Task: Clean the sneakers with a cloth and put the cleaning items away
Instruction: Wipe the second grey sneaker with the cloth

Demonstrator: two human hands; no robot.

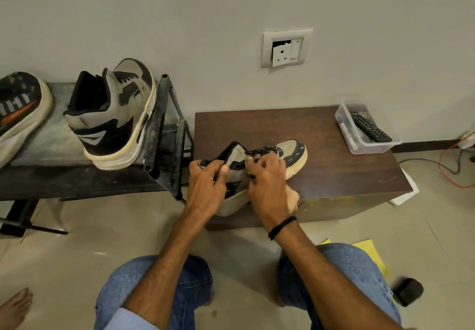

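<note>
A beige and black sneaker (290, 151) lies tilted over the front edge of the low brown table (334, 175), toe pointing right. My left hand (205, 183) grips its heel collar. My right hand (267, 175) presses a tan cloth (295, 198) against the side of the sneaker, fingers curled round the cloth near the laces. The matching sneaker (113, 113) stands on a dark metal rack (159, 134) at the left.
Another dark sneaker with an orange mark (20, 108) lies at the far left of the rack. A clear plastic box (359, 144) holding a remote stands on the table's back right corner. Cables trail on the floor at right. Yellow papers (370, 252) lie by my right knee.
</note>
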